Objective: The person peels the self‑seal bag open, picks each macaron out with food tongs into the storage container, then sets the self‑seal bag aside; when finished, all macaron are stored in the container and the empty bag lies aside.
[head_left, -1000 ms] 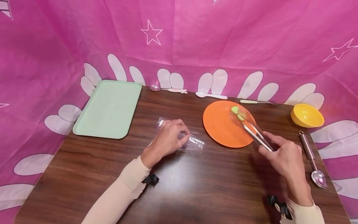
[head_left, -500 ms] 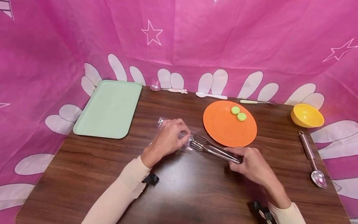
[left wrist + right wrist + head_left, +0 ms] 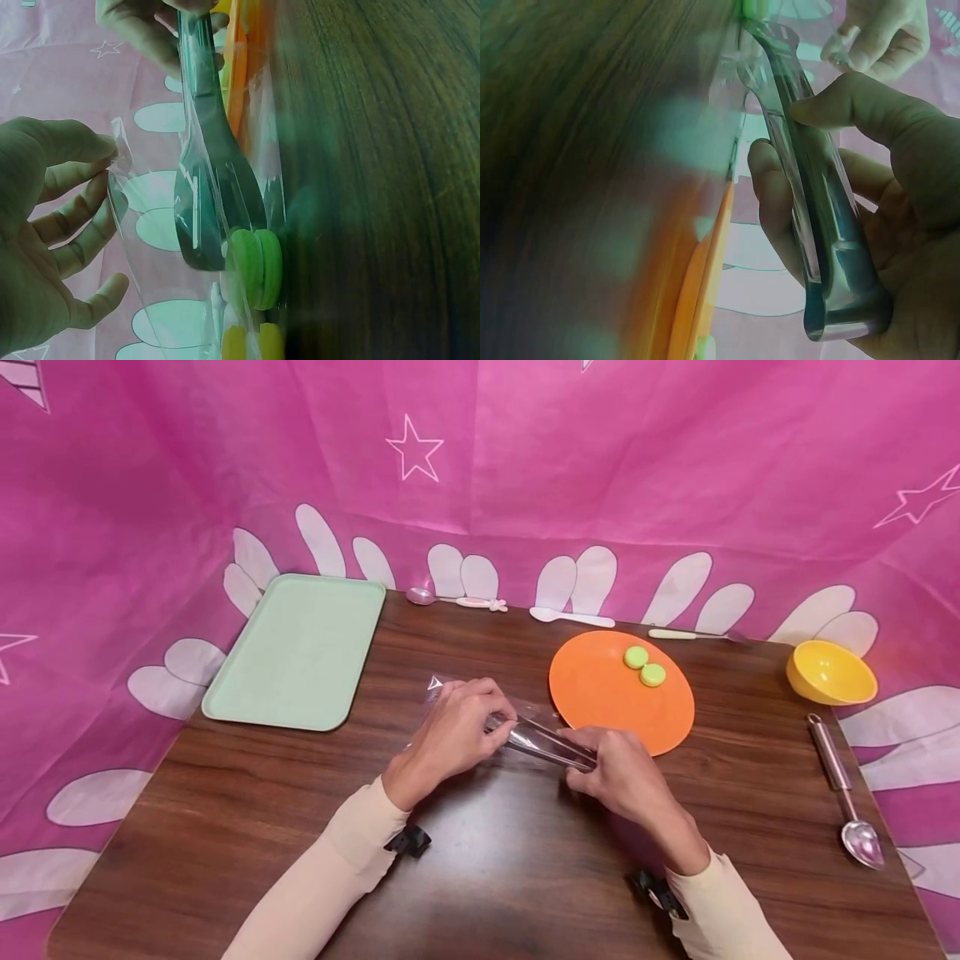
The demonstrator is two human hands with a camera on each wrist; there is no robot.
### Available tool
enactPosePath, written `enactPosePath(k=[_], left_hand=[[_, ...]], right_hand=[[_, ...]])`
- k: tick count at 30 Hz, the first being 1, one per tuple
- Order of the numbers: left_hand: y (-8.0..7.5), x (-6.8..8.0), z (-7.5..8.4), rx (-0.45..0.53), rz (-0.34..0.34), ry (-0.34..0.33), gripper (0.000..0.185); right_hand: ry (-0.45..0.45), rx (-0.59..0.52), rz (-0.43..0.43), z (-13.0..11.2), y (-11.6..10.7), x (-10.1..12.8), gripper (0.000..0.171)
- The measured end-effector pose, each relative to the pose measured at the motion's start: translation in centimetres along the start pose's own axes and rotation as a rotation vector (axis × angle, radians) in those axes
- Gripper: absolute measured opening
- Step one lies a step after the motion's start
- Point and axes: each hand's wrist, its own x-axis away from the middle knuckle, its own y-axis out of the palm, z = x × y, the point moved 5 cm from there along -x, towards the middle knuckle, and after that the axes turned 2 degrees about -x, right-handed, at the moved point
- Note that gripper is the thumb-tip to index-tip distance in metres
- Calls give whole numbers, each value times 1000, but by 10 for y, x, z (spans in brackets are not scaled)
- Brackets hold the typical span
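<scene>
Now the right hand (image 3: 622, 772) squeezes the metal tongs (image 3: 540, 742), whose long axis points left, into the clear plastic bag (image 3: 195, 225) on the table (image 3: 225, 827). The left hand (image 3: 453, 735) pinches the bag's mouth apart. Inside, the tong tips seem to touch 1 green macaron (image 3: 255, 268); 2 more macarons (image 3: 645, 666) lie on the orange plate (image 3: 592, 693), nearer the right hand

Green tray (image 3: 298, 653), yellow bowl (image 3: 830, 672), metal scoop (image 3: 843, 793).

We see a round orange plate (image 3: 600, 693) bearing two lime-green macarons (image 3: 644, 666) on dark wood-grain table (image 3: 487, 860). Behind hangs a pink cloth backdrop (image 3: 525, 460) patterned with white stars and petals, beside a mint-green rectangular tray (image 3: 300, 652).
</scene>
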Motion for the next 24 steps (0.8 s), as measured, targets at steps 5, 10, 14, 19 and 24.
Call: enactPosePath(k=[5,10,14,19,24], left_hand=[[0,0,0,5,2,2,6],[1,0,-1,17,-4,-6,5],[2,0,-1,12,-3,-5,5],[1,0,0,-2,5,12,5],[0,1,-1,-2,17,17,7]], right_hand=[[-14,10,16,-3,4,-7,49],[-32,3,24,-5,5,-10,48],[-19,3,19,-4,4,-7,49],[-11,-22,20,1,-3,4,47],[-6,-48,41,10,-16,20,47]])
